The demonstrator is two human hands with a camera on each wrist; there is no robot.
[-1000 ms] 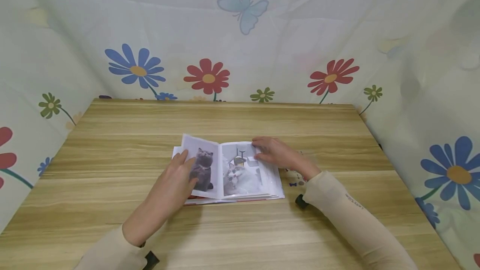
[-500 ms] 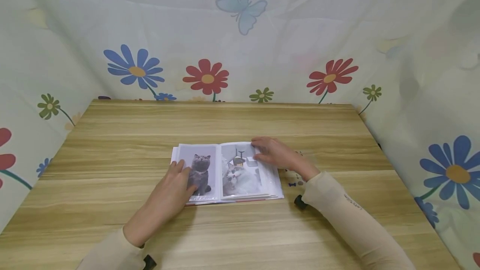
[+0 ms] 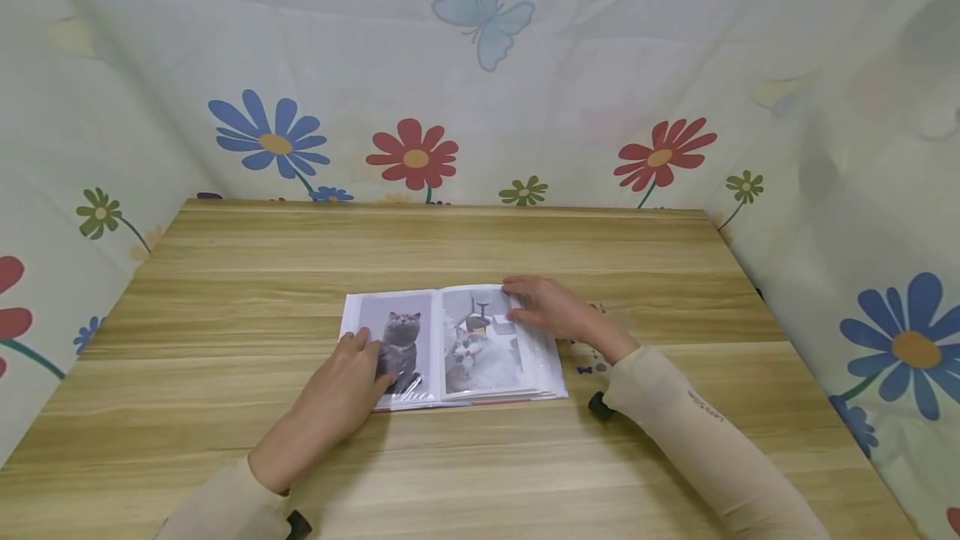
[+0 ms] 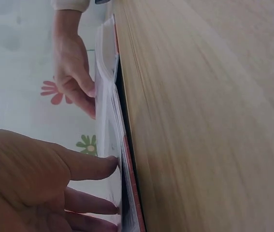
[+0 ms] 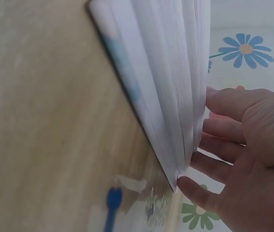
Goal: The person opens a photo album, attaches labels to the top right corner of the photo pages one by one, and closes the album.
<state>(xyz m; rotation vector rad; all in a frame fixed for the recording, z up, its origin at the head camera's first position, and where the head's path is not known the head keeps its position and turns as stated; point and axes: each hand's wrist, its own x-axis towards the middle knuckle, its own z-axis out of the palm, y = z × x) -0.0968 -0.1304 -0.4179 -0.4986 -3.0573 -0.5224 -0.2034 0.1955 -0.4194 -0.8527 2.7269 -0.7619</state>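
A photo album (image 3: 553, 373) lies spread on the wooden table. Its left page carries a photo of a grey cat (image 3: 405, 332), the right one a photo of a white and grey cat (image 3: 480, 365). My left hand (image 3: 343, 382) rests on the left page, covering its lower outer part. In the left wrist view, its fingertips (image 4: 108, 164) touch the page with the fingers extended. My right hand (image 3: 553, 308) touches the upper outer edge of the right-hand pages. The right wrist view has those fingers (image 5: 219, 130) nearly straight against the stacked page edges (image 5: 180, 82).
A clear sheet or sticker with small prints, including a dark blue bone shape (image 3: 584, 370), lies on the table (image 3: 465, 473) right of the album, partly under the right forearm. A flowered curtain (image 3: 570, 107) stands behind the table and along both sides.
The raised left page with the grey cat has come down flat onto the left side of the album, with my left hand on it. My right hand has stayed in place.
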